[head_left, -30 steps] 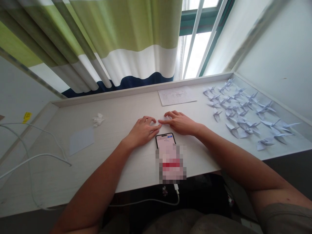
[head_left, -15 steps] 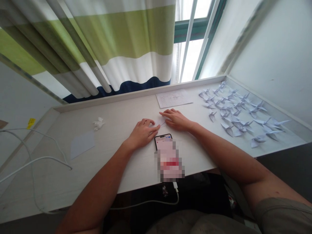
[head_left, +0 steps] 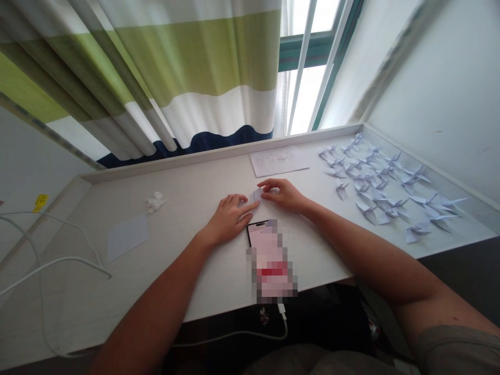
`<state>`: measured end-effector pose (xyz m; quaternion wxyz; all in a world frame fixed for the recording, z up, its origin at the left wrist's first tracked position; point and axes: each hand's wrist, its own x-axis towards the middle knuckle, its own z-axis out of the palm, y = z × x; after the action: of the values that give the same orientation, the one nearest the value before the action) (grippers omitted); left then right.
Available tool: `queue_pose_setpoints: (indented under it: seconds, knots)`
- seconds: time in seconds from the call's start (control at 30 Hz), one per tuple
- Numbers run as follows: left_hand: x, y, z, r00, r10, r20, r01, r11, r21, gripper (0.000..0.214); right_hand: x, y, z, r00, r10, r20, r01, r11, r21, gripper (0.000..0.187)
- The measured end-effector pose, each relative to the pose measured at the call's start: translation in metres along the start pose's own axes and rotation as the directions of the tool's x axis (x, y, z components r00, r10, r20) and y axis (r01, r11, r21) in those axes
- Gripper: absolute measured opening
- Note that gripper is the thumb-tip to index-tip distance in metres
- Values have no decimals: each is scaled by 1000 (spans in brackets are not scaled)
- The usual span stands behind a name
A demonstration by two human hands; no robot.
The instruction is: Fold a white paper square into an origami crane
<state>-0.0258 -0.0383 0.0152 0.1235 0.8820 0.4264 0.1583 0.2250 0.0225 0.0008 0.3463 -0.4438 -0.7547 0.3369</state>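
Observation:
A small pale folded paper [head_left: 257,195] lies on the white desk [head_left: 187,250] between my two hands. My left hand [head_left: 230,216] rests flat on the desk, fingers stretched toward the paper, its forefinger pressing the paper's near edge. My right hand [head_left: 282,194] is curled over the paper's right side, thumb and fingers pinching a flap and lifting it slightly. Right below both hands lies a phone [head_left: 269,258] with its screen lit.
Several folded paper cranes [head_left: 375,179] cover the desk's right part. A printed sheet [head_left: 278,159] lies behind my hands, a blank paper square [head_left: 127,235] and a crumpled scrap [head_left: 154,202] at left. White cables [head_left: 50,265] trail over the left edge. Striped curtain and window behind.
My right hand has gone from lying flat on the paper to pinching and raising its edge. My left hand stays pressed down. The view has shifted slightly.

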Motion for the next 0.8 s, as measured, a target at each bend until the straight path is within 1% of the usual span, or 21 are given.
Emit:
queue_pose_setpoints:
  seconds: [0.07,0.1,0.13,0.17,0.2,0.27,0.33,0.4,0.47,0.57,0.7,0.8]
  knots:
    - [2,-2,2,991,-40,-126,16,982,-190,36,-2,-4,0,1000,-19,3,19,993,120,35]
    - [4,-2,4,976,-97,-197,30,947,-319,33,-3,-7,1,999,-36,12,33,985,169,36]
    - [5,-3,5,948,-194,-252,64,891,-449,32,-4,-10,3,998,-55,31,47,977,208,36]
    - [7,-2,6,921,-282,-269,90,825,-557,35,-5,-14,5,996,-71,53,56,970,236,36]
    - [8,-1,7,910,-332,-247,106,764,-636,41,-6,-18,8,994,-82,71,61,964,258,37]
    - [10,2,8,907,-380,-183,128,662,-739,46,-9,-25,13,993,-81,88,52,956,288,39]
    - [12,4,7,899,-410,-155,137,598,-790,49,-10,-30,17,995,-70,69,46,950,308,41]
    - [13,5,6,880,-447,-159,141,567,-812,53,-10,-31,19,998,-55,42,38,943,332,42]
    - [13,5,6,864,-477,-158,153,550,-821,57,-10,-31,20,999,-34,33,19,933,358,42]
    - [13,4,6,852,-504,-140,174,526,-833,61,-10,-31,19,998,-8,68,-20,917,399,36]
    - [13,6,8,839,-525,-139,177,507,-844,58,-11,-34,22,993,-10,113,-44,885,464,28]
    - [13,9,10,831,-535,-151,169,501,-849,56,-11,-37,25,995,-2,101,-44,892,451,29]
